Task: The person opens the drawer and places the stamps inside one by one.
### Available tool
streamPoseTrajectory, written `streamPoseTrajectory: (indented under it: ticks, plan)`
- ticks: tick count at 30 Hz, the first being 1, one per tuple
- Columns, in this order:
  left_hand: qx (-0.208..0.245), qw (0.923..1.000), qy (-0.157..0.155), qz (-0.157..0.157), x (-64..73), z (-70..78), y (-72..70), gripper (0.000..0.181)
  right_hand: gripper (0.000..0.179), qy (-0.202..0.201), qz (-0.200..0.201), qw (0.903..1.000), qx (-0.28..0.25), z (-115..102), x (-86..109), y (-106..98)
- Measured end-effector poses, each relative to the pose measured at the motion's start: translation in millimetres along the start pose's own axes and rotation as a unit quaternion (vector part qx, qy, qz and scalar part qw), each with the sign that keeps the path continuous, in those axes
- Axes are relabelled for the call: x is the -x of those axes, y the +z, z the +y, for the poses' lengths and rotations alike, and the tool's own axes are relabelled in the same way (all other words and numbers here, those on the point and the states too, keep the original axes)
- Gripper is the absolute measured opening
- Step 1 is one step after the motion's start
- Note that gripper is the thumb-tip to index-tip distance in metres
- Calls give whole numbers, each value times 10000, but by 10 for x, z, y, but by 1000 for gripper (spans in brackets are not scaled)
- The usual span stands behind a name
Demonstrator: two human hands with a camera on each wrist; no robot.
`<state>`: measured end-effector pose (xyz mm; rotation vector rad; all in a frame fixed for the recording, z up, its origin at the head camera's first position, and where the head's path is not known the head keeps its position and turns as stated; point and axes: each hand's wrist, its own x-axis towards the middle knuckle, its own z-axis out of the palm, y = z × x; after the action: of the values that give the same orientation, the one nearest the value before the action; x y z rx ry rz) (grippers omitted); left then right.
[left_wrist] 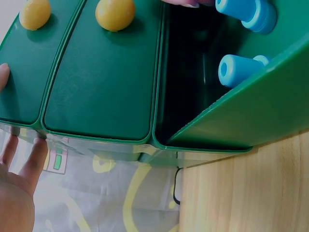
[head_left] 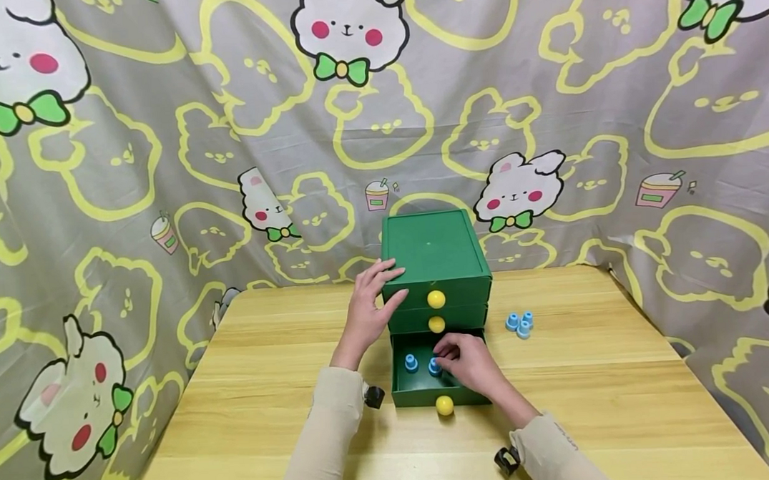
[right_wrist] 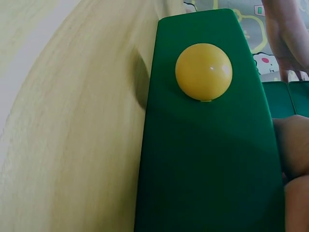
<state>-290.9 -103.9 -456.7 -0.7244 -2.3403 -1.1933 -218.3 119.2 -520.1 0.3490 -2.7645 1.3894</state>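
A green cabinet [head_left: 433,248] with yellow knobs stands on the table, its bottom drawer [head_left: 417,397] pulled out. My left hand [head_left: 366,305] rests against the cabinet's upper left corner, fingers extended. Inside the drawer my right hand [head_left: 470,361] has its bent fingers and thumb at a small blue peg [head_left: 434,367], seeming to pinch it; the contact is partly hidden. To its left another blue peg [head_left: 411,363] stands on the drawer floor. The left wrist view shows both the nearer peg [left_wrist: 239,70] and the peg by the fingertips [left_wrist: 248,13].
Several blue pegs [head_left: 522,324] stand close together on the wooden table [head_left: 596,374], right of the cabinet. Above the pulled-out drawer are two shut drawers with yellow knobs [head_left: 436,300]. A patterned curtain [head_left: 380,133] hangs behind and at both sides.
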Motion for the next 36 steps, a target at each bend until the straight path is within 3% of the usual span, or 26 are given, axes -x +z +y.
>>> streamPoseTrajectory:
  ticks: [13, 18, 23, 31, 36]
  plan:
    - [42, 10000, -15, -12, -6, 3, -7, 40, 5, 88, 263, 9996, -38, 32, 27, -266]
    - [79, 10000, 27, -16, -5, 2, 1, 40, 4, 116, 478, 9988, 2, 94, 27, -494]
    - [89, 9999, -28, -66, -5, 7, -3, 40, 10, 140, 958, 9953, 23, 223, 36, -762]
    - [85, 9999, -88, -106, -13, 8, -4, 40, 21, 532, 1615, 9850, 303, 500, 97, -1055]
    - [78, 9999, -77, -78, -9, 4, 0, 40, 27, 941, 1638, 9813, 362, 676, 159, -1104]
